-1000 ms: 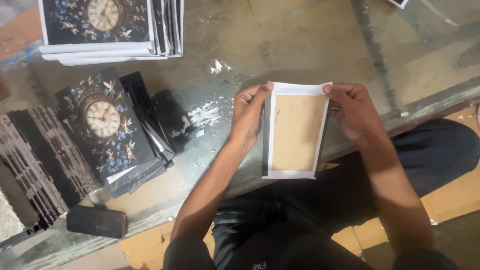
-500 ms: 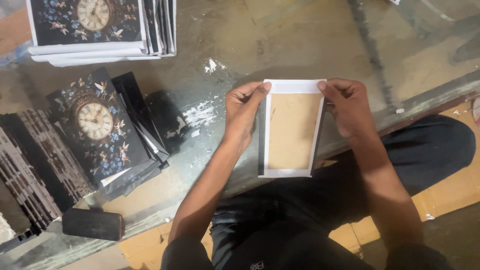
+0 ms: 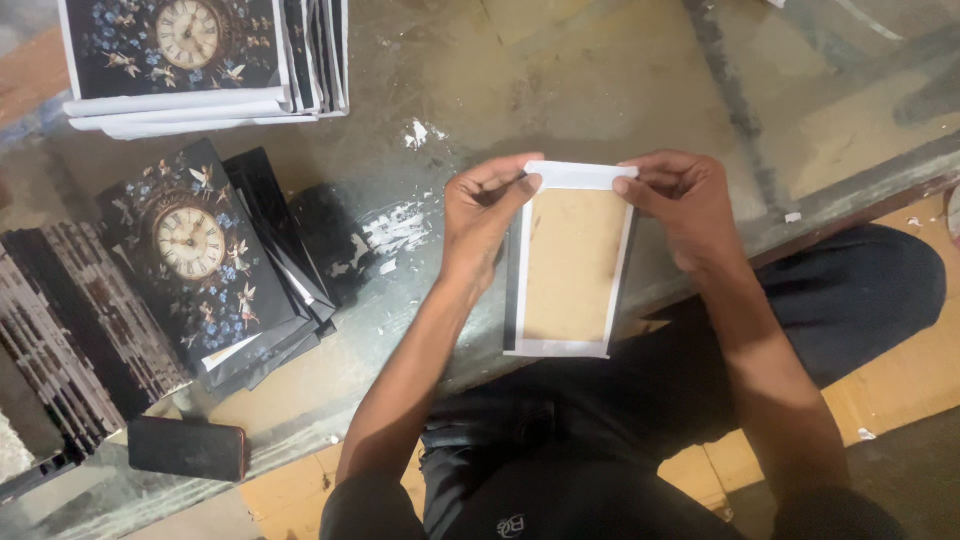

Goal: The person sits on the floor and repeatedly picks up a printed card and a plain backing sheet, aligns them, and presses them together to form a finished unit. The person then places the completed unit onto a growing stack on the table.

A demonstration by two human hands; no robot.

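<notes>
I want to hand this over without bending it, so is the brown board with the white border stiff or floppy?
The board likely stays fairly stiff: held only at its top corners by the left hand and right hand, it hangs flat without sagging. It looks thin, so probably light. The folded white edges might lift if rubbed.

The stack of white-edged clock-face prints (image 3: 200, 60) is cut off by the top edge. The brown-backed white-bordered panel (image 3: 568, 262) hides its front, and the dark slatted boards (image 3: 60, 350) run off the left edge.

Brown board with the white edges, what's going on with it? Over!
Left hand and right hand pinch top corners of brown board. Board held at table edge, over lap. Nothing in the way.
</notes>
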